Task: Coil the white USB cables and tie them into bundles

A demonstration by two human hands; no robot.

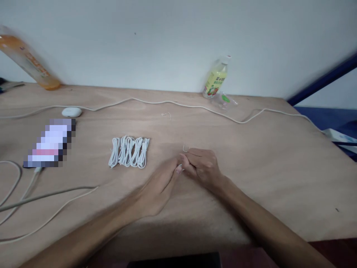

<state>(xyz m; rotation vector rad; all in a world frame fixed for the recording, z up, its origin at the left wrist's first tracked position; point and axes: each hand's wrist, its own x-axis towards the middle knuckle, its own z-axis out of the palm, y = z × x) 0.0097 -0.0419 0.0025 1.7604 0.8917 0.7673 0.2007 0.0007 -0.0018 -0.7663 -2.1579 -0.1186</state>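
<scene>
My left hand (164,176) and my right hand (203,163) meet over the middle of the wooden table, their fingers closed and pressed together. A thin white strand (185,149) curls out beyond the fingertips of my right hand. Between the two thumbs shows a small white bit, mostly hidden by the fingers, so I cannot tell what it belongs to. To the left of my hands, several coiled white cables (128,152) lie side by side in a row. A few short white strands (166,115) rest farther back on the table.
A phone (50,143) with a plugged-in cable lies at left, near a white earbud case (71,112). A long white cord (167,102) crosses the back. An orange drink bottle (33,63), a yellow-green bottle (215,79) and a clear wrapper (224,100) are by the wall.
</scene>
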